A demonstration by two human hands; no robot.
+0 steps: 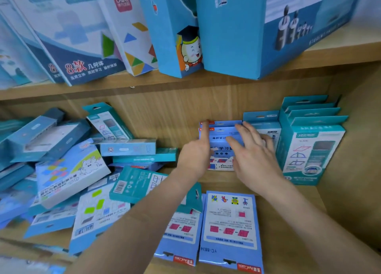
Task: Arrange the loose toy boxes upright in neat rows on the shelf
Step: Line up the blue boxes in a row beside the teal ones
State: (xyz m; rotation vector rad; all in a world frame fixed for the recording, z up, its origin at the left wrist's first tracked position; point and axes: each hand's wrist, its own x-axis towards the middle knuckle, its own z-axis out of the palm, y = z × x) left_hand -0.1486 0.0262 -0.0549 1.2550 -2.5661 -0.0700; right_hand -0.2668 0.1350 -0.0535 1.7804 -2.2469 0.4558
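Boxes (pixel 220 133), light blue with red corners, stand upright

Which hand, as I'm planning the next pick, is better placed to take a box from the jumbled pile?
Probably left. The left hand is next to the jumbled pile; the right hand lies flat on the upright blue boxes, farther from it.

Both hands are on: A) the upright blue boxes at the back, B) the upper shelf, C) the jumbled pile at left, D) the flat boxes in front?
A: the left hand and right hand both touch the upright blue boxes at the back of the lower shelf.
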